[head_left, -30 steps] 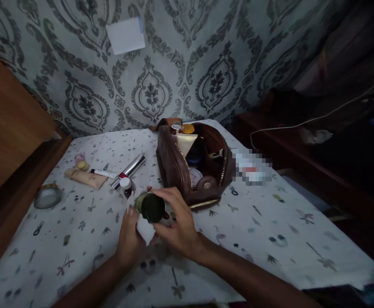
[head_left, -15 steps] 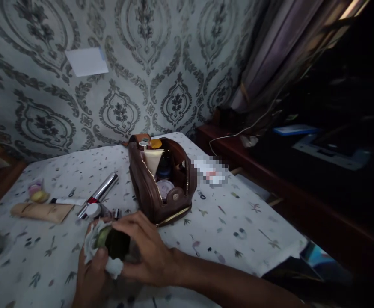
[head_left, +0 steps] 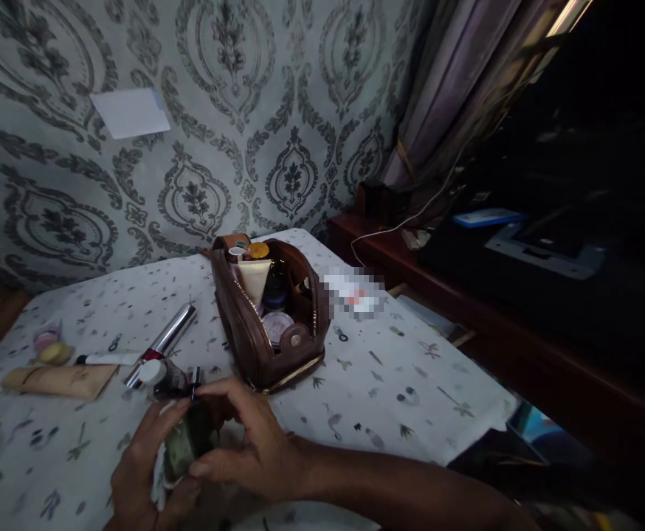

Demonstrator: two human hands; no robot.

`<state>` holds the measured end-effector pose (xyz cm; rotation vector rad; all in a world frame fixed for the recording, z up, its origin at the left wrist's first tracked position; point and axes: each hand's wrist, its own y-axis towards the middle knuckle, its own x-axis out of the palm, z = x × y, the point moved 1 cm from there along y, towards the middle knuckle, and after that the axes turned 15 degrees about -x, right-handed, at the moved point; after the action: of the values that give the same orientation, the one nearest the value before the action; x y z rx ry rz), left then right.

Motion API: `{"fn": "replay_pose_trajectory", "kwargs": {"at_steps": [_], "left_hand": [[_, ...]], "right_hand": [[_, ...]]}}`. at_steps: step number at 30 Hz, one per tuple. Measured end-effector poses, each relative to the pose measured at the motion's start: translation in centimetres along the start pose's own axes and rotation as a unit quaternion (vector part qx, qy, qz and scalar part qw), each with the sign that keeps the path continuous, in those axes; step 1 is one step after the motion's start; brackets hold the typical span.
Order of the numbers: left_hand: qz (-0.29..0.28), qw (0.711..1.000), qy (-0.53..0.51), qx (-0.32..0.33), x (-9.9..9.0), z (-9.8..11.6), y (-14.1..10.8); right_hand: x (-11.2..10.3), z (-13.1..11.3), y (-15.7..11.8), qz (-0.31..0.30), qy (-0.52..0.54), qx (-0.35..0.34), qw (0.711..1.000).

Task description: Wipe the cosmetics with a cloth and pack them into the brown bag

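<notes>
My left hand (head_left: 145, 461) and my right hand (head_left: 259, 439) are both closed around a small green jar (head_left: 187, 442), low in front of me. White tissue (head_left: 163, 472) shows between the jar and my left palm, mostly hidden now. Just beyond my fingers lie a white-capped bottle (head_left: 159, 376) and a silver tube (head_left: 167, 339). Farther back stands an open brown cosmetic bag (head_left: 250, 335), holding a cream tube (head_left: 254, 280), a yellow-lidded container (head_left: 259, 251) and a round clear-topped case (head_left: 277, 326).
On the patterned tablecloth (head_left: 405, 428) to the left lie a tan tube (head_left: 60, 380), a thin white tube (head_left: 111, 358) and a yellow round item (head_left: 55, 352). A blurred-out object (head_left: 356, 289) lies right of the bag. A dark red wooden desk (head_left: 350, 236) stands beyond.
My left hand has shifted its grip, and the jar is turned so the tissue shows less. My right fingers have moved over the jar's top. The view has moved slightly right.
</notes>
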<state>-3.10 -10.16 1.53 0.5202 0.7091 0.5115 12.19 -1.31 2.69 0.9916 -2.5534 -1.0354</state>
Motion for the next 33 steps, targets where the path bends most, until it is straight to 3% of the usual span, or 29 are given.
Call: {"fn": "replay_pose_trajectory", "kwargs": {"at_steps": [7, 14, 21, 24, 29, 33], "left_hand": [[0.045, 0.989, 0.001, -0.138, -1.0, 0.2, 0.4], [-0.005, 0.996, 0.041, -0.084, -1.3, -1.5, 0.9], [-0.003, 0.993, 0.064, 0.102, -0.4, 0.7, 2.3], [-0.010, 0.990, 0.101, 0.097, -0.3, 0.8, 2.3], [-0.008, 0.985, 0.153, 0.076, -0.3, 0.5, 1.3], [0.003, 0.986, 0.141, 0.094, -0.5, 0.9, 1.6]], "right_hand": [[-0.1, -0.4, 0.1, -0.065, -0.002, -0.066, 0.996], [0.2, 0.2, -0.5, -0.061, 0.025, 0.041, 0.997], [0.4, -0.4, 0.0, 0.009, 0.191, 0.135, 0.972], [0.5, -0.2, 0.2, 0.014, 0.237, 0.169, 0.957], [0.3, 0.0, 0.5, 0.010, 0.186, 0.147, 0.971], [0.6, 0.2, 0.2, -0.008, 0.210, 0.187, 0.960]]}}
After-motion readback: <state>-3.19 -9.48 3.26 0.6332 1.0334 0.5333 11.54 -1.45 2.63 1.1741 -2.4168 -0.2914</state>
